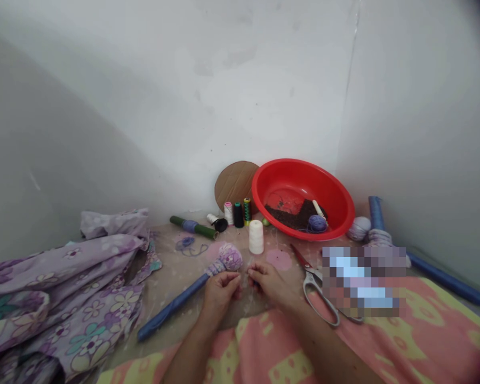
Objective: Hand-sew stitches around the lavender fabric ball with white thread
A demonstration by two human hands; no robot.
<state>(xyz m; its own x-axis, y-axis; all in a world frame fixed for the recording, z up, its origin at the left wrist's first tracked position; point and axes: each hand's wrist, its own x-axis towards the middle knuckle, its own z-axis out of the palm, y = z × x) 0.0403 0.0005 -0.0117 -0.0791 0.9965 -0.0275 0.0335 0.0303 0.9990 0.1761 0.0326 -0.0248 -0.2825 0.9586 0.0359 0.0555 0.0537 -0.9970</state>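
My left hand (223,288) and my right hand (267,281) face each other low in the middle, a small gap between them. Fingertips are pinched on both; whatever they hold, if anything, is too fine to make out. Just beyond my left hand lies a blue-wrapped stick (172,309) whose round head (229,256) is covered in floral cloth and bound at the neck. A white thread spool (256,237) stands upright past my hands. To the right of my right hand rest large scissors (318,293) with grey handles, blades partly apart.
A red basin (344,213) with dark grains and purple yarn leans at the back beside a cardboard disc (234,184). Several small spools (238,215) and a green stick (204,230) lie behind. Floral fabric (100,298) is heaped left; a pink-yellow cloth (408,341) covers the front. A patch at right is pixelated.
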